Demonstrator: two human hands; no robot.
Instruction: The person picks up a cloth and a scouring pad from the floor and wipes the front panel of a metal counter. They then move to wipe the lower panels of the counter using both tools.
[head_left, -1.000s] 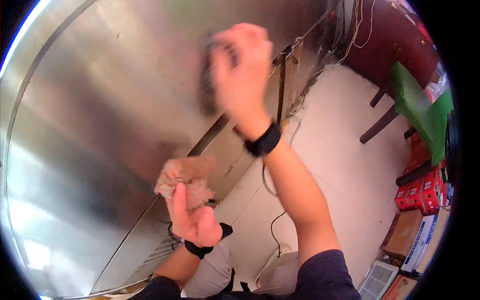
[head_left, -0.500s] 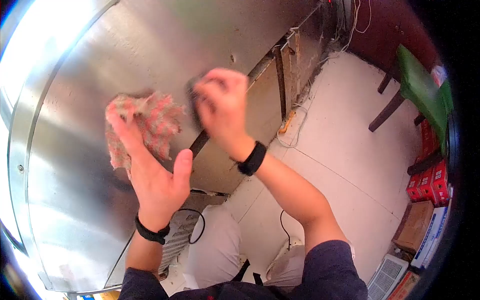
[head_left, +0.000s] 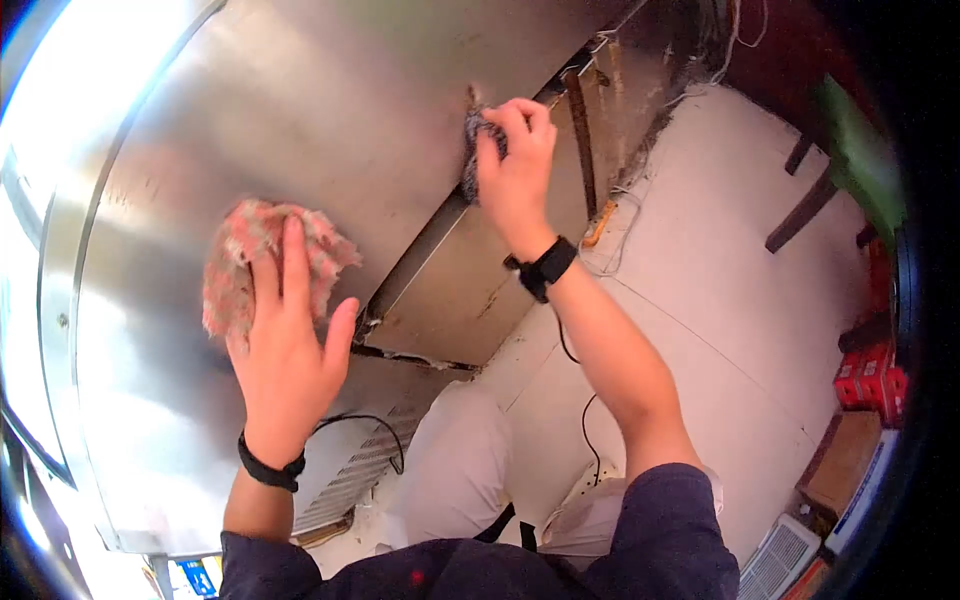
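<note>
A shiny metal panel (head_left: 330,110) fills the left and upper part of the view. My left hand (head_left: 290,340) lies on it with fingers spread, pressing a fluffy pink and grey cloth (head_left: 235,265) against the metal. Up and to the right, my right hand (head_left: 515,165) has its fingers bent round a dark grey scrubbing pad (head_left: 472,150), which touches the panel close to its lower edge. Below that edge runs a dark gap (head_left: 415,255). Both wrists wear black bands.
Beneath the gap is a stained lower panel (head_left: 450,310). A thin black cable (head_left: 385,425) loops near my knees. On the right, a green chair (head_left: 860,150) stands on pale floor tiles (head_left: 700,250), with red boxes (head_left: 872,380) and a cardboard box (head_left: 845,462) below it.
My right hand has moved up and to the right along the panel with the dark pad. My left hand and the cloth have shifted slightly left, and the camera view has shifted a little.
</note>
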